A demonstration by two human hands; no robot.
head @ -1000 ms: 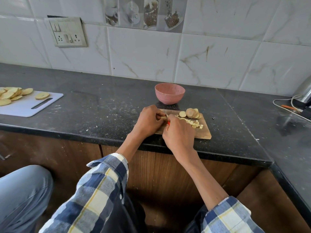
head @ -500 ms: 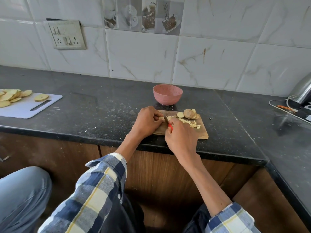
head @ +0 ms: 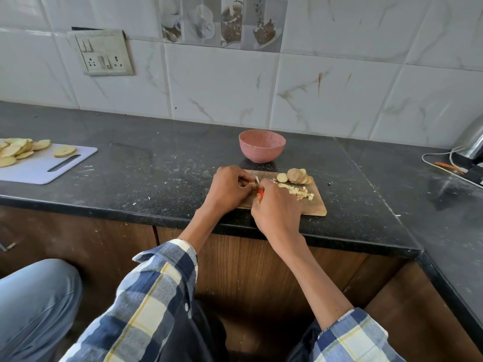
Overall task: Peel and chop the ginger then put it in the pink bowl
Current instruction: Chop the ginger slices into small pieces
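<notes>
**Ginger under the knife on the wooden board**

Both hands work at the left end of a small wooden board that lies near the front edge of a dark counter. The left hand has its fingers curled down onto a small piece of ginger, pinning it to the board; most of that piece is hidden under the fingers. The right hand is clenched round a knife, of which only a bit of red handle and a short pale stretch of blade show between the two hands. The blade stands just beside the left fingertips, at the held piece.

To the right of the hands, a loose heap of chopped bits lies across the middle of the board. Behind the heap, at the far right corner, several round slices lean against one another, with one slice lying flat just to their left.

The pink bowl stands on the counter just behind the board, apart from it. What is inside cannot be told from this angle.

Well off to the left, a white board carries a pile of pale yellow slices. At the far right edge a metal appliance sits with cables trailing on the counter. A socket plate is fixed to the tiled wall above. Checked sleeves cover both forearms up to the rolled cuffs.
</notes>
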